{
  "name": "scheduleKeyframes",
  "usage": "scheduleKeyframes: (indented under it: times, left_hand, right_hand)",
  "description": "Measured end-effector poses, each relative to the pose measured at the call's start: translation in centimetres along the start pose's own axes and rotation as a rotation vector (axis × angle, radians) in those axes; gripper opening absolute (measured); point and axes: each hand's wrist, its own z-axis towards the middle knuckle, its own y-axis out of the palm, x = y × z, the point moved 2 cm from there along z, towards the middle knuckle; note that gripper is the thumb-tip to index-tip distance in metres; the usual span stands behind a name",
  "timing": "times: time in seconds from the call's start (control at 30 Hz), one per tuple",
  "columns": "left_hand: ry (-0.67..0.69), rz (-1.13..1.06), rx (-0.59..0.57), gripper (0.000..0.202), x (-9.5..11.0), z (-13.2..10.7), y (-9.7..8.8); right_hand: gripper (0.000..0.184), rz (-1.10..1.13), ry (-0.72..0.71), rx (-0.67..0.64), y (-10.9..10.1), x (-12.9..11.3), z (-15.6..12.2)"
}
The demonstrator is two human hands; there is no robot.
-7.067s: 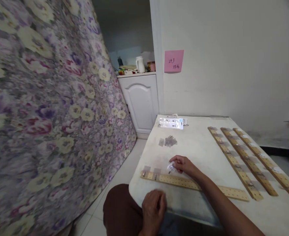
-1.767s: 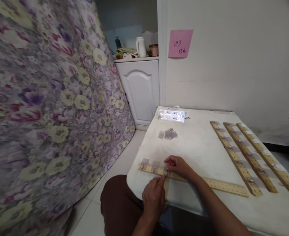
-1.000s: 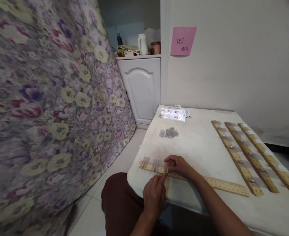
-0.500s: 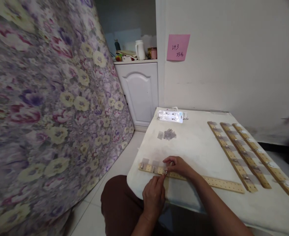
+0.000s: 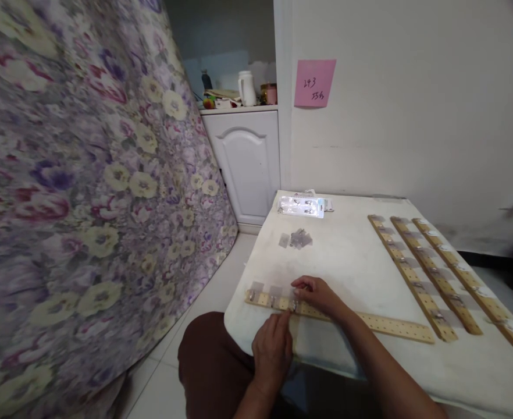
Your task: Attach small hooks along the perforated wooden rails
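Note:
A light wooden strip with rows of holes (image 5: 396, 327) lies along the near part of the table. At its left part sit small clear plastic cards (image 5: 276, 293) with shiny metal pieces, spaced apart. My right hand (image 5: 317, 293) rests over the strip, thumb and fingers closed at the edge of the third card. Below it, my left hand (image 5: 274, 343) has its fingers bent together, fingertips at the strip's near edge just under a small metal piece (image 5: 294, 305). Whatever those left fingertips pinch is too small to make out.
Farther back lie a pile of loose clear cards (image 5: 300, 238) and a clear blister pack (image 5: 300, 206). On the right, three wooden strips (image 5: 413, 279) carry more cards with metal pieces. A floral curtain (image 5: 108, 203) hangs at the left, beside a white cabinet (image 5: 248, 163).
My left fingertips have drawn slightly down from the metal piece, which now shows more plainly on the strip. My right hand has barely moved.

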Motion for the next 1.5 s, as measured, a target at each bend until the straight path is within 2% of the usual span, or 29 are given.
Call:
scheduleKeyframes:
  times: [0.17,0.3,0.37,0.47,0.73,1.1,1.37,1.5]
  left_hand:
    - [0.002,-0.048,0.051,0.028,-0.1,-0.2,-0.1]
    - [-0.025,-0.102,0.025,0.022,-0.1,-0.1,-0.2]
    - [-0.028,-0.115,0.023,0.022,-0.1,-0.1,-0.3]
    - [-0.024,-0.118,0.022,0.022,-0.1,-0.1,-0.3]
    - [-0.042,-0.080,-0.004,0.023,-0.1,-0.2,-0.5]
    - [-0.044,-0.097,-0.023,0.023,-0.4,-0.4,-0.5]
    - [-0.033,-0.143,-0.026,0.023,-0.5,-0.2,-0.8]
    - [-0.009,-0.134,-0.012,0.023,-0.8,-0.3,-0.5]
  right_hand:
    - [0.026,-0.245,-0.033,0.158,-2.0,-1.2,-2.7]
    - [0.031,-0.420,-0.071,0.142,-3.8,-1.1,-6.1]
    - [0.034,-0.481,-0.055,0.136,-4.1,-0.7,-7.3]
    - [0.028,-0.513,-0.015,0.144,-3.9,-0.4,-8.1]
    - [0.015,-0.492,-0.006,0.149,-3.4,-1.4,-8.2]
    - [0.014,-0.519,0.063,0.235,-2.4,-1.6,-6.1]
    - [0.019,-0.482,0.040,0.242,-2.1,-1.0,-5.9]
    - [0.029,-0.324,0.042,0.208,-3.1,-0.3,-5.3]
